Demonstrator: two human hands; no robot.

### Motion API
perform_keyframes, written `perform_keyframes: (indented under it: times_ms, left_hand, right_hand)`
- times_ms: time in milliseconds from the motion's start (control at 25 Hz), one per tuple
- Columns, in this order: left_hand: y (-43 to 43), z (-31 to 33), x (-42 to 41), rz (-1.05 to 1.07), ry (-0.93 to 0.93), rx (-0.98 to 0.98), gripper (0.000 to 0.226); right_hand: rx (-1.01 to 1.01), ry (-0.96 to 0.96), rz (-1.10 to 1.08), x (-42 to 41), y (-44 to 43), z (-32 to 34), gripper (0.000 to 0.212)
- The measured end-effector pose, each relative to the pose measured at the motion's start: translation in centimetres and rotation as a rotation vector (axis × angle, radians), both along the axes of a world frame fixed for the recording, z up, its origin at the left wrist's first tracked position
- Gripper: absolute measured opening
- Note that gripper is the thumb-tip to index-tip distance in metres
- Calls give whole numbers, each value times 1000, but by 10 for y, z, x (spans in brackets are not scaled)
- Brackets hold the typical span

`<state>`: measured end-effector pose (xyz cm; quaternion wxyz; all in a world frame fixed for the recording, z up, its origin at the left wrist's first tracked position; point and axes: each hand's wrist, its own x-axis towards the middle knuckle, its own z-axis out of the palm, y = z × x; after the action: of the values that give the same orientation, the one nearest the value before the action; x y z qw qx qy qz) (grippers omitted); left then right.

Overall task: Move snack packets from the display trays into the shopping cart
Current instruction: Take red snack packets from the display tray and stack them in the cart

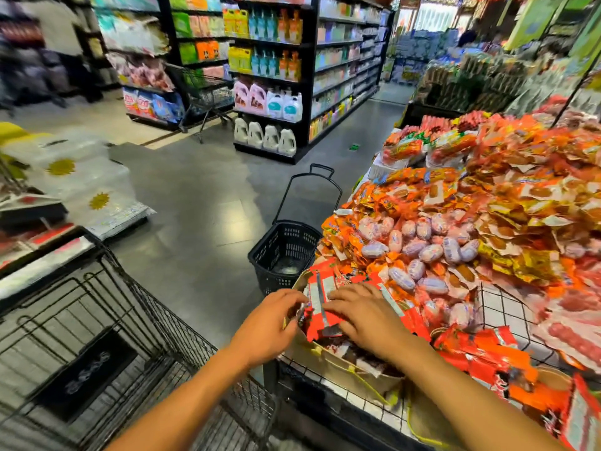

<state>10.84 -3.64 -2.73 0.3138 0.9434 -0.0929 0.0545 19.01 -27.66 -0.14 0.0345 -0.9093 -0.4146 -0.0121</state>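
Red snack packets [320, 304] lie stacked in a cardboard display tray [338, 369] at the near left corner of a wire display table. My left hand [271, 323] grips the left edge of the stack with curled fingers. My right hand [364, 315] lies on top of the same packets, fingers bent over them. The black wire shopping cart [107, 320] stands at lower left, just left of my left arm, with a dark flat item on its floor.
Heaps of orange, yellow and pink snack packets [471, 222] cover the display table to the right. A black wheeled plastic basket [284, 252] stands on the floor ahead. Shelves of detergent bottles [270, 92] line the aisle behind; sacks [81, 177] are stacked at left.
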Motion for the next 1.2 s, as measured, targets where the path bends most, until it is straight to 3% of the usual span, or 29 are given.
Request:
perform_keyframes:
  times_ms: [80,200,360,440,600,680,800,960,1040,1120,1200]
  left_hand:
    - [-1,10,4,-32,0,-31,61]
    - [-12,41,11,-108,-34,-170,66]
    - [-22,70,20,-10,-27,-551,30]
    - [-18,68,17,65,-10,-671,15]
    - [-5,47,10,295,98,-851,17]
    - [1,39,12,361,156,-956,9]
    - [5,35,16,381,227,-1085,16]
    - [7,42,20,423,190,-982,33]
    - [9,47,26,442,181,-1006,29]
    - [1,58,30,362,229,-1173,17]
    - [-14,71,28,205,358,-1315,43]
  right_hand:
    - [104,-64,51,1,-8,13,48]
    - [427,-58,111,4,-3,49,38]
    - [825,296,-1,1,23,91,25]
    - [765,413,-102,9,25,83,33]
    - [-115,199,-109,30,8,36,65]
    - [-236,169,-75,28,0,25,71]
    - [-121,107,-2,23,-10,30,56]
    - [214,-27,40,26,-19,66,31]
    - [436,56,43,26,-11,97,27]
    - [604,225,40,24,2,122,25]
    - [672,336,50,22,20,129,25]
